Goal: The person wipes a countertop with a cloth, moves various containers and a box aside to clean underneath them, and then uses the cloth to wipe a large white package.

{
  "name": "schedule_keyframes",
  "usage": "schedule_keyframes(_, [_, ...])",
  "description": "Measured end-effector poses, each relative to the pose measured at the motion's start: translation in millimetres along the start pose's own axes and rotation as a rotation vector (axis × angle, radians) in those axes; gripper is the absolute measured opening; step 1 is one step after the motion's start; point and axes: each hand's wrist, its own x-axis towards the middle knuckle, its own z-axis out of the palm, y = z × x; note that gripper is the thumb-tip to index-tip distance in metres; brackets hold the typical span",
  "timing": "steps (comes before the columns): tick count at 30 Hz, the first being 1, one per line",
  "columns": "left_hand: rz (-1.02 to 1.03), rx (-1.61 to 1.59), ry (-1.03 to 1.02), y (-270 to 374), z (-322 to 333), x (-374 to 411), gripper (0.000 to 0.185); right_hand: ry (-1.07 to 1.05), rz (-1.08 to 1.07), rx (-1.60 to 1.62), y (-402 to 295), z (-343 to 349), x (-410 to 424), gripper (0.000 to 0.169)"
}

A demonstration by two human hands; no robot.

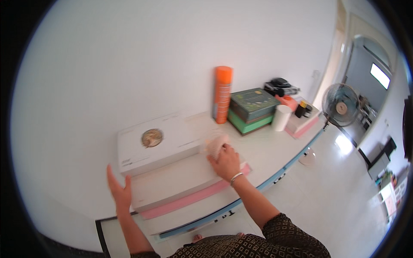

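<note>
My right hand (226,161), with a bangle at the wrist, grips a pale pink cloth (217,145), blurred, over the right end of the white boxes. My left hand (120,193) is raised at their left end, thumb and fingers apart, holding nothing; whether it touches a box is unclear. A long white box with a round picture (187,146) lies at the back against the wall. In front of it is a long plain white box (174,185), with a pink layer (190,200) below its front edge.
Behind stand an orange spray can (222,96), stacked green boxes (253,106) and a white cylinder (281,118). Small black bottles (301,109) rest on a white-and-pink box farther right. A blue strip (277,175) edges the table; a fan (341,106) stands beyond.
</note>
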Motion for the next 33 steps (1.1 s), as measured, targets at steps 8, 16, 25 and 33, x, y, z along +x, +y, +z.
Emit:
schedule_keyframes(8, [0.182,0.035,-0.214,147,49,-73,0.041,-0.177,-0.380,0.000,20,-2,-34,0.050])
schedule_keyframes(16, [0.132,0.261,-0.329,187,101,-103,0.039,0.013,-0.400,0.016,81,-2,-26,0.044])
schedule_keyframes(25, [0.239,0.322,-0.378,217,127,-103,0.043,-0.001,-0.412,0.085,82,-7,-28,0.042])
schedule_keyframes(33, [0.277,0.241,-0.477,233,148,-88,0.037,-0.032,-0.577,-0.023,92,-11,-20,0.041])
